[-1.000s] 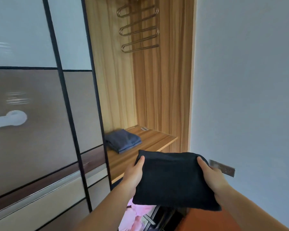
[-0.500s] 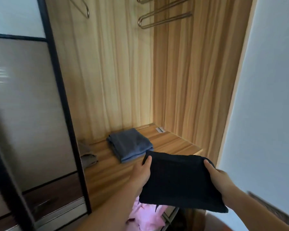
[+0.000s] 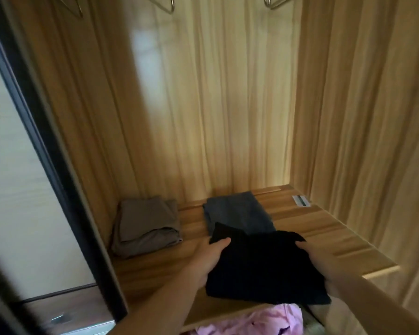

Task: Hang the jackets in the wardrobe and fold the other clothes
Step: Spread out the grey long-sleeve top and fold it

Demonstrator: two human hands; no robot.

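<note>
A folded black garment [image 3: 264, 267] is held between both hands over the front of the wooden wardrobe shelf [image 3: 307, 226]. My left hand [image 3: 209, 258] grips its left edge, thumb on top. My right hand [image 3: 322, 259] grips its right edge, thumb on top. The garment's far edge overlaps a folded blue-grey garment [image 3: 237, 213] lying on the shelf. A folded brown-grey garment [image 3: 145, 226] lies at the shelf's left end.
Metal hangers [image 3: 166, 3] hang at the top of the wardrobe. A dark-framed sliding door [image 3: 46, 165] stands on the left. Pink cloth [image 3: 254, 320] lies below the shelf's front edge. A small sticker [image 3: 301, 201] is on the shelf at the back right.
I have moved closer to the wardrobe. Both hands have carried the black garment forward over the shelf, up to the blue-grey one. The brown-grey garment is now in full view.
</note>
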